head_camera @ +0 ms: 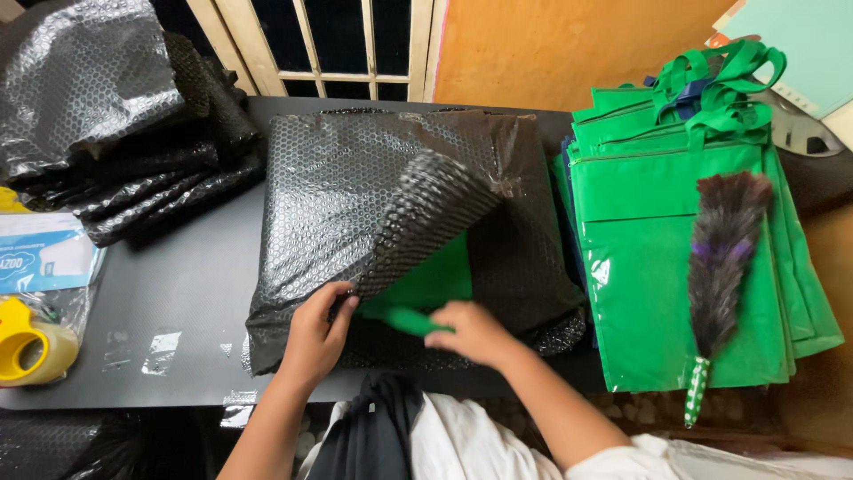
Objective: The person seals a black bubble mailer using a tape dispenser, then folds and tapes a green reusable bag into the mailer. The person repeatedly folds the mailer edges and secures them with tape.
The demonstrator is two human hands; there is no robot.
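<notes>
A black bubble-wrap pouch [355, 187] lies flat in the middle of the dark table [187, 293], its near flap curled up and back. My left hand [315, 338] grips the pouch's lower edge by the opening. My right hand [471, 331] holds a folded green fabric bag [431, 284], which lies partly inside the pouch under the lifted flap. Only part of the green bag shows.
A stack of green fabric bags [675, 249] with looped handles lies at the right, a feather duster [724, 258] on top. More black bubble-wrap pouches [115, 116] are piled at the far left. A yellow tape dispenser [27, 342] and a plastic packet [44, 253] sit at the left edge.
</notes>
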